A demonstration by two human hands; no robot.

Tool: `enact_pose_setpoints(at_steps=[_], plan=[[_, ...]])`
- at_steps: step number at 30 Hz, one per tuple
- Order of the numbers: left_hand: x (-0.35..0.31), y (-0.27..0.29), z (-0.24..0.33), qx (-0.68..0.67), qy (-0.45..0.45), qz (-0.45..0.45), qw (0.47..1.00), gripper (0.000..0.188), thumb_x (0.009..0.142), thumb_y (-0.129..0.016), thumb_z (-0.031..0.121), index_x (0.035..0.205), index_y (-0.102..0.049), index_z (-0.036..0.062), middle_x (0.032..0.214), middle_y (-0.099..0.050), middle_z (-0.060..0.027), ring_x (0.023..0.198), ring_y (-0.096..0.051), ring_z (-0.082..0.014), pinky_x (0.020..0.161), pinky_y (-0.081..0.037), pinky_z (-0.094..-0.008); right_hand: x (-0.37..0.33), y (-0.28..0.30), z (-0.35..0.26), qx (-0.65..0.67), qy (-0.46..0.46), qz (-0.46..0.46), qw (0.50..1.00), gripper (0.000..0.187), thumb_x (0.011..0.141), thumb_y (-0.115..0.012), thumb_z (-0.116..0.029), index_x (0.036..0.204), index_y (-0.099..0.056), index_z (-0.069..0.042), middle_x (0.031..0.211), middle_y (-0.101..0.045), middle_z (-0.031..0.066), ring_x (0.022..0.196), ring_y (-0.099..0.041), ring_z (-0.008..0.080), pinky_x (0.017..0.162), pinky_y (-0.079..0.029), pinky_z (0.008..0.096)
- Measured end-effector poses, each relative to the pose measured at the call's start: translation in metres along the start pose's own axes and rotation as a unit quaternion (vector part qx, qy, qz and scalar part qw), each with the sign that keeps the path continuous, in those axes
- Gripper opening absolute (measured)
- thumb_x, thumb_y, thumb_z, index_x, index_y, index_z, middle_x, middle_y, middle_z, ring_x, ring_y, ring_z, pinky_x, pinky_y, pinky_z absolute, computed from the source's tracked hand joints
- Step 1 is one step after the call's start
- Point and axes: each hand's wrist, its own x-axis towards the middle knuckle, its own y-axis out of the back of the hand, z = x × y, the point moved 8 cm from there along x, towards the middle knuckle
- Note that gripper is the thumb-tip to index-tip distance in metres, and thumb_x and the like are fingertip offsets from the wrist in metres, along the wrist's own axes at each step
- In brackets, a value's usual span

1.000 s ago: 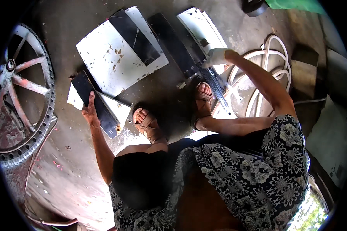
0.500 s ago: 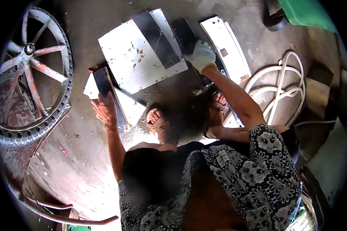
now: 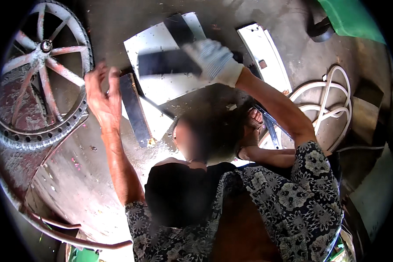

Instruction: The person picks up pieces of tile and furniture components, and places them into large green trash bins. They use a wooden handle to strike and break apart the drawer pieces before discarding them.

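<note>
My right hand (image 3: 218,63), in a white knit glove, grips the end of a dark flat strip (image 3: 163,63), blurred by motion. That strip reaches leftward over a worn white board (image 3: 170,92) on the floor. Across the board's far part lies another dark strip (image 3: 178,28). My left hand (image 3: 104,98) is bare and raised, thumb and fingers apart, with nothing in it. Just right of it, a third dark strip with a brown edge (image 3: 136,111) rests over a smaller white piece (image 3: 159,123).
A large spoked metal wheel (image 3: 46,46) stands at the left. On the right are a narrow white panel (image 3: 268,56), a coiled pale hose (image 3: 347,89) and a brown block (image 3: 364,113). Green sheeting (image 3: 353,19) shows at the far right. My sandalled foot (image 3: 252,126) is near the panels.
My right hand has swung the dark strip from beside the white board to over it. My left hand has come off the left strip and risen up and leftward. The view has shifted slightly.
</note>
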Motion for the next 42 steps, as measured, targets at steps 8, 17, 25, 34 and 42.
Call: enact_pose_setpoints(at_steps=[8, 17, 25, 34, 42], plan=[[-0.111, -0.079, -0.070, -0.221, 0.264, -0.543, 0.766, 0.062, 0.089, -0.083, 0.024, 0.140, -0.057, -0.0013, 0.126, -0.069, -0.0106, 0.113, -0.065, -0.0197, 0.104, -0.050, -0.0350, 0.041, 0.016, -0.145, -0.007, 0.353, 0.047, 0.934, 0.041, 0.093, -0.061, -0.020, 0.133, -0.061, -0.010, 0.121, -0.064, 0.0064, 0.116, -0.061, 0.0240, 0.103, -0.047, 0.0420], [-0.210, -0.100, -0.105, -0.491, 0.476, -0.296, 0.667, 0.050, 0.092, -0.074, 0.017, 0.137, -0.059, -0.0009, 0.115, -0.072, -0.0077, 0.102, -0.070, -0.0178, 0.089, -0.059, -0.0324, 0.057, -0.076, 0.018, -0.118, -0.119, -0.080, 0.983, 0.075, 0.095, -0.061, -0.057, 0.140, -0.052, 0.002, 0.105, -0.063, 0.0226, 0.082, -0.068, 0.0366, 0.074, -0.058, 0.0464], [-0.260, -0.128, -0.094, -0.678, 0.554, -0.163, 0.454, 0.052, 0.090, -0.067, 0.030, 0.131, -0.062, -0.0023, 0.117, -0.073, -0.0199, 0.099, -0.074, -0.0312, 0.088, -0.062, -0.0423, 0.071, -0.120, 0.052, -0.028, -0.213, -0.074, 0.974, 0.061, 0.088, -0.070, -0.039, 0.132, -0.058, 0.001, 0.127, -0.065, 0.0247, 0.120, -0.063, 0.0403, 0.096, -0.056, 0.0482], [-0.262, -0.129, -0.093, -0.721, 0.518, -0.146, 0.437, 0.048, 0.099, -0.063, 0.033, 0.126, -0.063, -0.0065, 0.110, -0.073, -0.0219, 0.096, -0.074, -0.0304, 0.087, -0.061, -0.0408, 0.063, -0.087, 0.046, -0.027, -0.321, -0.088, 0.943, 0.093, 0.073, -0.083, -0.054, 0.142, -0.051, -0.001, 0.132, -0.062, 0.0257, 0.120, -0.061, 0.0420, 0.102, -0.052, 0.0485], [-0.247, -0.133, -0.097, -0.631, 0.505, -0.160, 0.567, 0.037, 0.092, -0.074, 0.016, 0.124, -0.065, -0.0010, 0.102, -0.073, -0.0093, 0.089, -0.073, -0.0211, 0.075, -0.063, -0.0338, 0.057, -0.103, 0.072, 0.062, -0.434, -0.151, 0.886, 0.103, 0.067, -0.086, -0.057, 0.144, -0.050, 0.001, 0.135, -0.060, 0.0294, 0.127, -0.060, 0.0415, 0.104, -0.052, 0.0482]])
